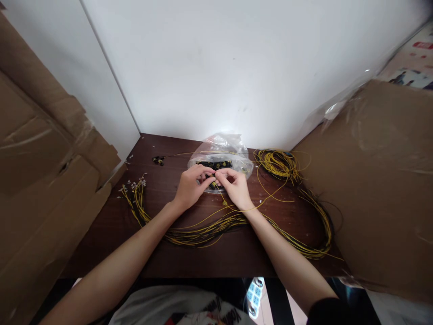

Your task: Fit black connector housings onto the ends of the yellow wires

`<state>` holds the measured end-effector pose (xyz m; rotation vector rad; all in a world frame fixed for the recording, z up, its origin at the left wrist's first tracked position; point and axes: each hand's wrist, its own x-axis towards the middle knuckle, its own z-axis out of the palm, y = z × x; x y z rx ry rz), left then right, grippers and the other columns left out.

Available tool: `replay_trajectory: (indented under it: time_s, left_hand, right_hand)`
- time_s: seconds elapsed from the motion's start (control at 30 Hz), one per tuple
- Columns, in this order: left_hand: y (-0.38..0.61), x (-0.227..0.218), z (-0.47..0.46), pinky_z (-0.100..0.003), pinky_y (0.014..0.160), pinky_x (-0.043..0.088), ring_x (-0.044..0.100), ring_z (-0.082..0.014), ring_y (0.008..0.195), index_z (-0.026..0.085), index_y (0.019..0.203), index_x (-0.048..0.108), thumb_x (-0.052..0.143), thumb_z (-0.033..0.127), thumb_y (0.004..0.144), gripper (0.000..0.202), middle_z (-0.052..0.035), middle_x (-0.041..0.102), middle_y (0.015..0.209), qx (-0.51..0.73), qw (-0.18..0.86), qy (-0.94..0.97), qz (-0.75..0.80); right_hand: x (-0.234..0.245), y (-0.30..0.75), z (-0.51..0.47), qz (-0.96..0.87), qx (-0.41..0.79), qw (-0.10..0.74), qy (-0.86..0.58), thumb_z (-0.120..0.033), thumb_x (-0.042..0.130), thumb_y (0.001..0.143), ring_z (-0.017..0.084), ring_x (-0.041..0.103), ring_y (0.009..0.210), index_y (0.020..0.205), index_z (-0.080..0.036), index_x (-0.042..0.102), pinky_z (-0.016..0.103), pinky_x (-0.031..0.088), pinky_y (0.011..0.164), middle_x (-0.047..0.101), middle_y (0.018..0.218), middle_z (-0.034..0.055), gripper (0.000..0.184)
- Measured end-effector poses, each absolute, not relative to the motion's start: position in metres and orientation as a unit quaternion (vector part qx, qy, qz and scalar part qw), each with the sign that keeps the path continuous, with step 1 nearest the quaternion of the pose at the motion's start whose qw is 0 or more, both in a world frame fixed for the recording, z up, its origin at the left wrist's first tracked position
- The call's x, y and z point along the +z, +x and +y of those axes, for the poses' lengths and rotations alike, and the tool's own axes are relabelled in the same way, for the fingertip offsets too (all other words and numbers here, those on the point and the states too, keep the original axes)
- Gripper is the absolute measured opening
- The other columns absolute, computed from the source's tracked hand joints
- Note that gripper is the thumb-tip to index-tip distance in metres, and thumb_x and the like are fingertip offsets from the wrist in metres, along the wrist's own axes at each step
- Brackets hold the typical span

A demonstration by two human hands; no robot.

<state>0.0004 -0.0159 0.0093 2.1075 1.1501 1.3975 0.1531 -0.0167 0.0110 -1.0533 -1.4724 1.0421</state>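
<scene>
My left hand (195,182) and my right hand (234,184) meet fingertip to fingertip over the middle of the table, both closed in a pinch. Between them is a small part, mostly covered by the fingers, with a thin yellow wire (221,195) running from it. Just behind the hands lies a clear plastic bag (221,143) holding small black and yellow pieces (216,164). Under my forearms stretches a long bundle of yellow and black wires (206,234), its left end (135,185) tipped with small pale terminals.
A coil of yellow wire (279,166) sits at the back right. Small black pieces (158,160) lie at the back left of the brown table (189,264). Cardboard walls stand left (43,180) and right (379,180), with a white wall (216,67) behind. A power strip (254,295) shows below the edge.
</scene>
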Motion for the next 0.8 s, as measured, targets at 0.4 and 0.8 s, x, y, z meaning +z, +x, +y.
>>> replay_trajectory:
  time_s: [0.4,0.8]
  left_hand:
    - [0.0031,0.0136,-0.0173,-0.021,0.054,0.041,0.048,-0.0101,0.06,0.017,0.087,0.065,0.057,0.017,0.078,0.012,0.0,0.053,0.068,0.499,0.189,0.737,0.414]
    - [0.0013,0.0109,-0.0148,-0.026,0.061,0.044,0.054,-0.0134,0.067,0.017,0.089,0.066,0.056,0.019,0.08,0.014,-0.0038,0.062,0.077,0.503,0.194,0.739,0.404]
  right_hand:
    - [0.0119,0.1552,-0.017,-0.62,0.4,0.509,-0.443,-0.04,0.057,0.079,0.013,0.055,0.06,0.082,-0.016,0.064,0.026,0.045,0.06,0.062,0.066,0.0026,0.025]
    - [0.008,0.1549,-0.0152,-0.629,0.379,0.513,-0.445,-0.037,0.061,0.076,0.013,0.055,0.06,0.082,-0.016,0.063,0.026,0.046,0.061,0.062,0.068,0.0024,0.022]
